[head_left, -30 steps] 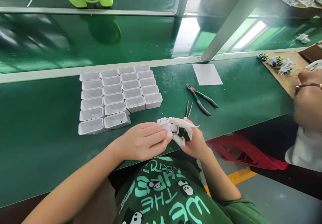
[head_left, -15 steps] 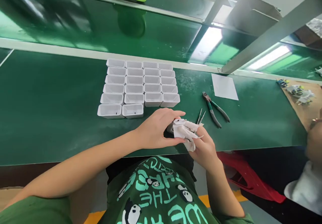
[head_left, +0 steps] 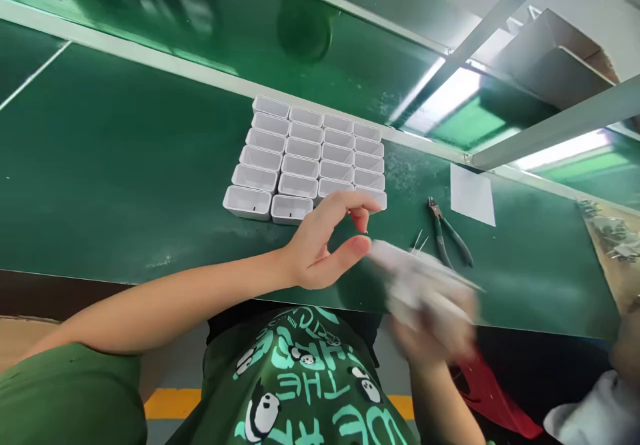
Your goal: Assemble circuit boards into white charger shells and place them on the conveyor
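Note:
My left hand [head_left: 325, 245] hovers over the front edge of the green bench [head_left: 100, 185], thumb and fingers curled but apart, with nothing visible in it. It is just in front of a block of several white plastic shells [head_left: 310, 155] set in rows. My right hand [head_left: 430, 328] is blurred, lower and to the right, past the bench edge. It is wrapped in a white cloth [head_left: 415, 278]. Whether a part lies inside the cloth is hidden by blur.
Green-handled pliers [head_left: 450, 232] and thin tweezers [head_left: 419, 240] lie right of the shells, with a white paper sheet [head_left: 473, 195] behind them. A cardboard sheet with small parts [head_left: 615, 245] is at far right. A red stool [head_left: 495, 398] and a co-worker's sleeve [head_left: 590, 412] are below right.
My hands have parted: the left let go of the cloth bundle and opened, while the right pulled the cloth away to the right and down. The camera swung left.

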